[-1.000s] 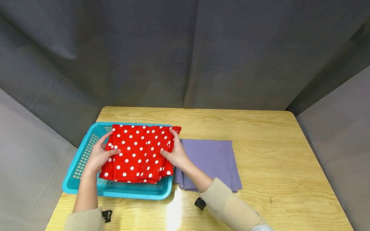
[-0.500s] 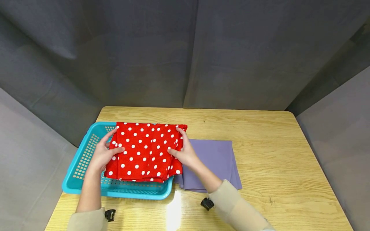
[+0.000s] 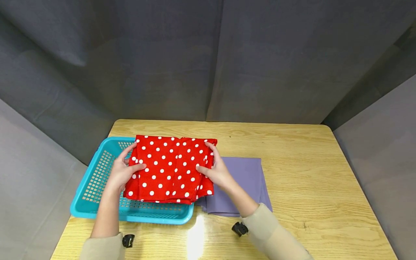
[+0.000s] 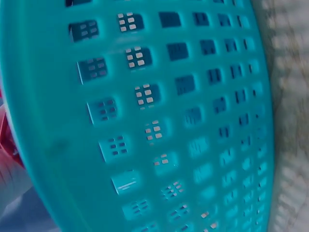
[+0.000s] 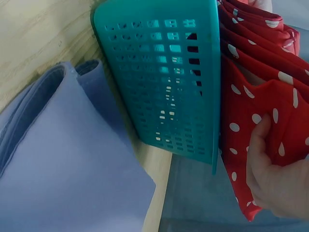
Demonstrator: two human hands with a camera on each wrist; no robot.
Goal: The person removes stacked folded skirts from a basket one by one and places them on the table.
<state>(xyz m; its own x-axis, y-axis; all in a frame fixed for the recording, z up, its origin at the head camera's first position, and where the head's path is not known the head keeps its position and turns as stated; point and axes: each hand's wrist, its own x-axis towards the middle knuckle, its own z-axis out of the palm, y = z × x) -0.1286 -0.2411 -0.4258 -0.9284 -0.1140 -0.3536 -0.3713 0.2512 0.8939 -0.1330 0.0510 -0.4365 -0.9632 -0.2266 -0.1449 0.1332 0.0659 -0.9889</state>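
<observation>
Between my two hands is a folded red cloth with white polka dots [image 3: 169,169], held above the turquoise basket [image 3: 97,180]. My left hand [image 3: 121,171] grips its left edge, thumb on top. On the opposite edge my right hand [image 3: 216,171] holds it the same way, thumb over the top layer. In the right wrist view the red cloth [image 5: 285,121] shows several stacked layers beside the basket wall [image 5: 159,72], with my right hand [image 5: 280,183] on it. The basket's side [image 4: 145,121] fills most of the left wrist view.
A folded purple cloth [image 3: 242,180] lies on the wooden table [image 3: 308,173] just right of the basket, partly under the red cloth in the head view. Dark grey curtains [image 3: 162,72] stand behind the table and at its sides.
Both hands have moved right and slightly away with the red cloth, which now extends past the basket's right rim over the purple cloth. The basket and purple cloth have stayed put.
</observation>
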